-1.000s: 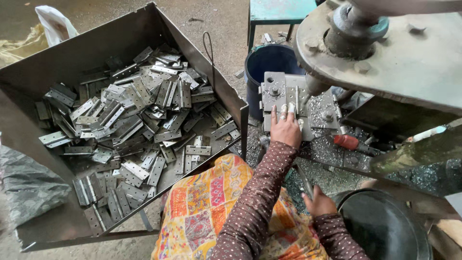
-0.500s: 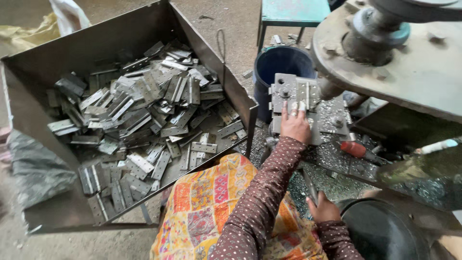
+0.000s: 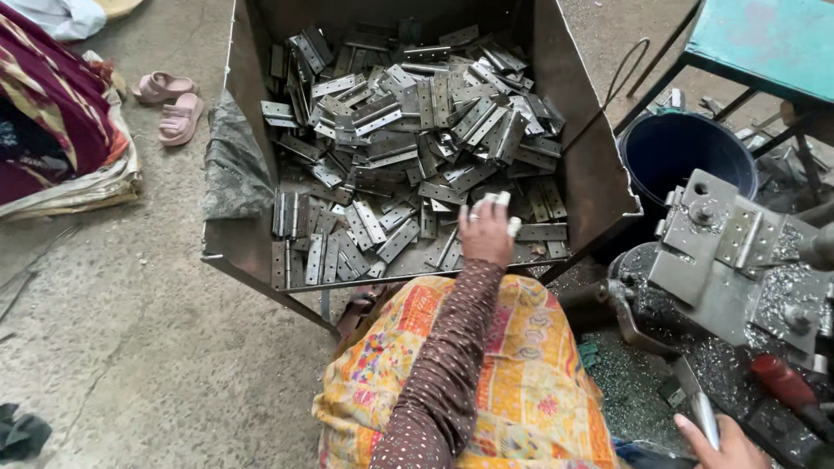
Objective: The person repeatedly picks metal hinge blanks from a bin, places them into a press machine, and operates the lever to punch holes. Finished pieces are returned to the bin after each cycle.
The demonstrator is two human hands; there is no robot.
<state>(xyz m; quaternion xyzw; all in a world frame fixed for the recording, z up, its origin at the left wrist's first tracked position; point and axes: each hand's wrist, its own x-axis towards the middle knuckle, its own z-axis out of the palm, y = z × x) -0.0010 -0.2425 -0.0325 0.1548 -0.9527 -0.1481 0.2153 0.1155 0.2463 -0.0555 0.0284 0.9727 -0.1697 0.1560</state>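
A left hand reaches into a sheet-metal bin, its taped fingers curled and slightly spread over a heap of steel hinges; whether they pinch one cannot be told. Loose hinges lie just under and ahead of the fingertips. At lower right, the right hand grips a metal lever handle, fingers wrapped around it, beside a press fixture holding a hinge. A dark blue bucket stands beyond the fixture.
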